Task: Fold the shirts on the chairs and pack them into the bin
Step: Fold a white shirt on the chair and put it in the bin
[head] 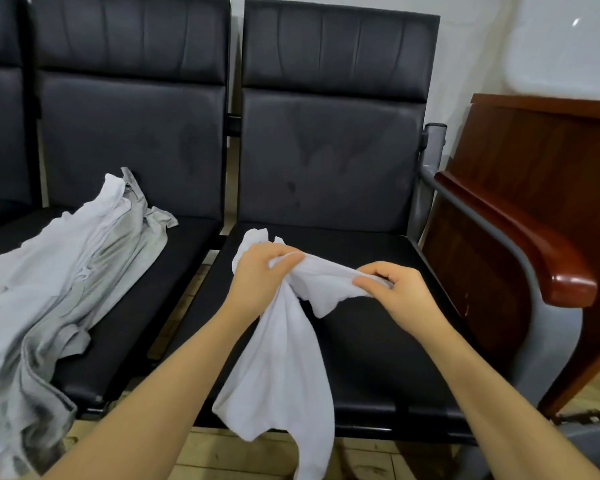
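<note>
A white shirt [284, 362] hangs bunched over the right black chair seat [371, 344], its lower part draping past the seat's front edge. My left hand [260, 271] grips a gathered part of it at the top. My right hand [392, 289] pinches another fold a little to the right, so a short span of cloth stretches between both hands. A heap of white and grey shirts [63, 278] lies over the left chair seat [153, 289] and spills off its front. The bin is not in view.
The chairs form a joined row with tall black backrests [333, 116]. A grey armrest with a brown wooden cap [520, 237] borders the right seat. A brown wooden panel [548, 161] stands beyond it against the wall. Light wooden floor [222, 455] shows below.
</note>
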`<control>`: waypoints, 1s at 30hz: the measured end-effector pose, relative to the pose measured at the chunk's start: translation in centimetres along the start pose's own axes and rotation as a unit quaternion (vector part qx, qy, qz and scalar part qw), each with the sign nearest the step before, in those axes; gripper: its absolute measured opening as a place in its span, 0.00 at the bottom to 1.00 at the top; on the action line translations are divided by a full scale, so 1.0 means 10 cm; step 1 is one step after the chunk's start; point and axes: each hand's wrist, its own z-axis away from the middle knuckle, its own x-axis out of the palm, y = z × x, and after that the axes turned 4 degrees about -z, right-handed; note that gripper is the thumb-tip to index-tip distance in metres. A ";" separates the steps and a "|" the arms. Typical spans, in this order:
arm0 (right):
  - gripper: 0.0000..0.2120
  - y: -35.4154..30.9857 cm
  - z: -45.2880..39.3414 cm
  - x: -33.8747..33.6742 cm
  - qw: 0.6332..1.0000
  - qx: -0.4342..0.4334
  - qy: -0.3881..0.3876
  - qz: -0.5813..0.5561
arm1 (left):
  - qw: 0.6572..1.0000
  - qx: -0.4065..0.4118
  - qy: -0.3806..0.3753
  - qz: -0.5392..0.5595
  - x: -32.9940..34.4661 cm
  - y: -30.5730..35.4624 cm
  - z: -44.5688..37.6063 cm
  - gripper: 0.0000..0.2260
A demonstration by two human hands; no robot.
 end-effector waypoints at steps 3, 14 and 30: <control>0.08 -0.06 0.01 -0.02 1.000 -0.016 -0.010 -0.005 | 1.000 -0.007 0.025 -0.010 -0.02 -0.03 -0.02 0.06; 0.12 -0.04 0.02 0.02 0.991 0.049 -0.043 -0.116 | 0.993 0.006 -0.021 -0.119 -0.10 -0.17 0.03 0.05; 0.05 0.05 0.03 0.31 0.985 0.078 -0.080 0.132 | 0.973 0.020 -0.099 -0.207 -0.52 -0.65 0.36 0.10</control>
